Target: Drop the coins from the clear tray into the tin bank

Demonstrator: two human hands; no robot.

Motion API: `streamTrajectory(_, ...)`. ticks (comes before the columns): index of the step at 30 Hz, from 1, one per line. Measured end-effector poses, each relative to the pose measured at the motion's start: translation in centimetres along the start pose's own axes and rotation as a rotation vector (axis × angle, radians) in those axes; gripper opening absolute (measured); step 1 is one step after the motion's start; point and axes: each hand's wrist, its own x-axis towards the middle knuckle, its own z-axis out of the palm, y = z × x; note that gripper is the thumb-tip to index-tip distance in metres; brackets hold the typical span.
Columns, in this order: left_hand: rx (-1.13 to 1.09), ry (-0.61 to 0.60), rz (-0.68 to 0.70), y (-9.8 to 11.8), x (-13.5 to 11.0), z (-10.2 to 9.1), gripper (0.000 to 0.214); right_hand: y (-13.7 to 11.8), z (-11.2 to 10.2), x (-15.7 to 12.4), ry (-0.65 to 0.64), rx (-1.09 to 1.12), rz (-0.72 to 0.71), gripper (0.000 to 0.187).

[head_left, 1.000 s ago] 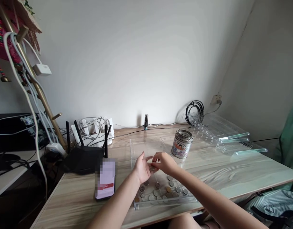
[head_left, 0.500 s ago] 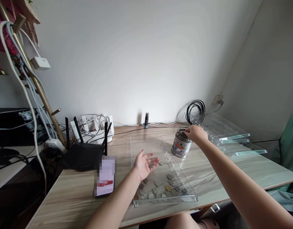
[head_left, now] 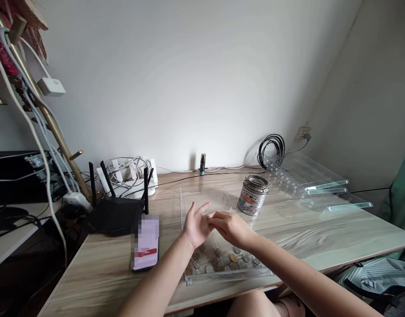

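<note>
My left hand (head_left: 196, 226) is held palm up above the clear plastic tray (head_left: 185, 281), its thumb and forefinger stretched apart. The fingertips of my right hand (head_left: 230, 226) are closed together against the left palm and fingers. Whatever they pinch is hidden. Several coins (head_left: 233, 266), mostly silver with a yellowish one (head_left: 233, 257), lie near the front of the tray, below both hands. Just right of the tray, an open metal tin (head_left: 252, 202) with a printed label and a wire handle stands upright on the wooden table (head_left: 295, 237).
A phone (head_left: 146, 246) lies left of the tray, in front of a black router (head_left: 115, 215). Clear plastic trays (head_left: 321, 185) are piled at the right, near a black cable coil (head_left: 271, 152). A small dark bottle (head_left: 203, 164) stands by the wall.
My right hand has left the tin's mouth and come left to meet my left hand over the tray. My left hand stays palm up in nearly the same place.
</note>
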Motion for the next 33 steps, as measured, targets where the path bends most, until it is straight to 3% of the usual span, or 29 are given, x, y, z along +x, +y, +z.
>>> streamTrajectory(2,0.102,0.046,0.003,-0.4,0.2,0.3,0.053,2.7,-2.2,0.2,0.056,-0.066,0.168,0.03)
streamTrajectory(4,0.342,0.156,0.06,-0.6,0.3,0.5,0.036,6.2,-4.7,0.4,0.238,-0.204,0.563,0.026)
streamTrajectory(5,0.499,0.213,0.126,-0.5,0.3,0.5,0.027,8.0,-5.7,0.5,0.277,-0.243,0.653,0.026)
streamTrajectory(6,0.663,0.257,0.218,-0.3,0.3,0.5,0.019,9.6,-6.6,0.5,0.286,-0.27,0.725,0.027)
streamTrajectory(9,1.046,0.262,0.532,0.9,0.1,0.3,0.013,13.0,-7.7,0.5,0.094,-0.293,0.865,0.025)
streamTrajectory(12,1.22,0.28,0.63,1.9,0.0,-0.5,0.015,14.0,-7.6,0.7,0.017,-0.33,0.848,0.026)
streamTrajectory(15,1.274,0.228,0.497,1.7,0.2,-1.5,0.013,13.4,-7.6,0.9,0.021,-0.337,0.824,0.023)
streamTrajectory(18,1.425,0.209,0.335,0.8,0.6,-2.5,0.012,11.6,-7.2,0.8,0.104,-0.33,0.785,0.027)
streamTrajectory(21,1.566,0.152,0.232,0.1,0.9,-3.0,0.012,8.3,-4.8,0.4,0.041,-0.202,0.643,0.029)
streamTrajectory(22,1.576,0.133,0.22,0.0,1.0,-3.1,0.012,7.2,-3.5,0.2,-0.094,-0.088,0.566,0.026)
streamTrajectory(24,1.562,0.124,0.219,-0.1,1.1,-3.1,0.013,5.3,-0.6,-0.1,-0.247,0.014,0.467,0.022)
streamTrajectory(27,1.552,0.17,0.237,-0.2,1.1,-3.0,0.018,4.1,2.9,-0.3,-0.336,0.031,0.455,0.026)
streamTrajectory(30,1.569,0.199,0.25,-0.3,0.8,-2.8,0.019,4.4,4.3,-0.2,-0.348,0.029,0.504,0.019)
streamTrajectory(33,1.58,0.199,0.257,0.1,0.4,-2.5,0.015,4.9,4.0,-0.1,-0.332,0.065,0.514,0.012)
